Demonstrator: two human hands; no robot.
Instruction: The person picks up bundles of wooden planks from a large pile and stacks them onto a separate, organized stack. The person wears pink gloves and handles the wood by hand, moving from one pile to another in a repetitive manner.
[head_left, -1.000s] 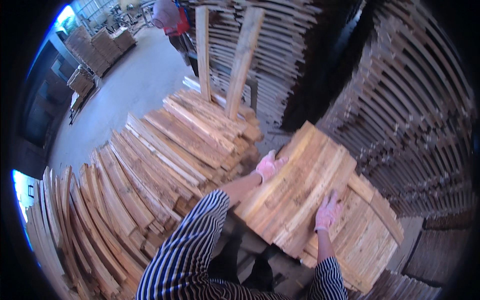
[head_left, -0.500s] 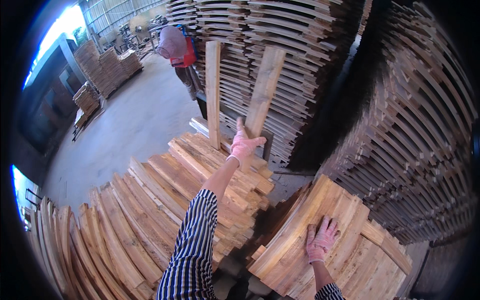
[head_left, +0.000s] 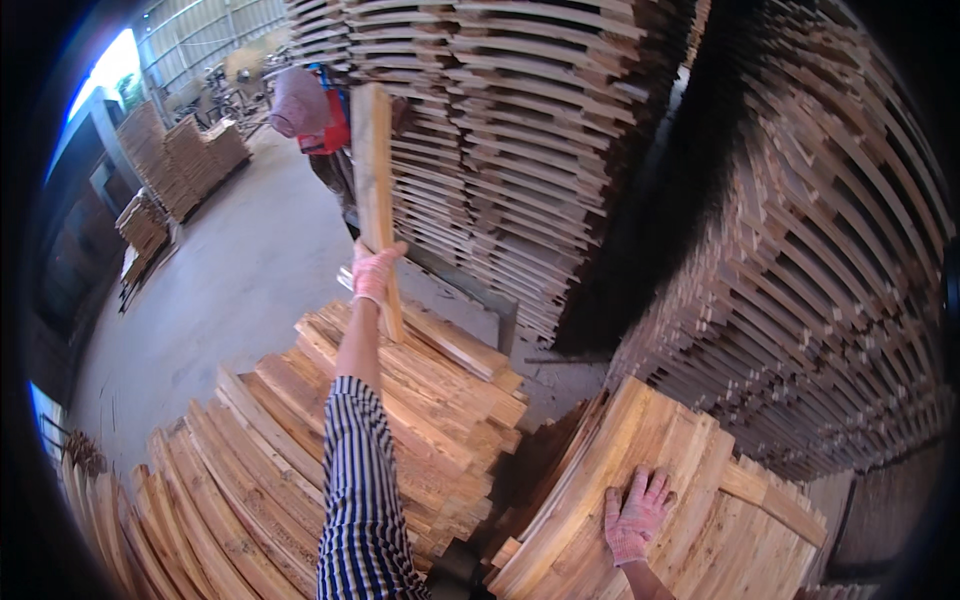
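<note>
My left hand [head_left: 374,272], in a pinkish glove, is closed around a long wooden plank [head_left: 374,170]. The plank stands nearly upright, its lower end at the far part of a broad stack of planks [head_left: 400,400]. Farther right, my right hand [head_left: 638,515], gloved the same way, lies flat with its fingers spread. It rests on the top boards of a second, smaller wood stack [head_left: 700,500]. A loose board [head_left: 458,345] lies along the far right edge of the broad stack.
Tall racks of layered slats rise ahead [head_left: 530,130] and to the right [head_left: 800,250], with a dark gap between. A person in a hat and red top [head_left: 318,115] stands beyond the plank. Lower wood piles [head_left: 180,160] sit across the concrete floor [head_left: 220,260].
My left hand has moved left and closed on an upright plank. Two planks stood upright before; now one upright shape shows. My right hand stays on its stack while the view has shifted.
</note>
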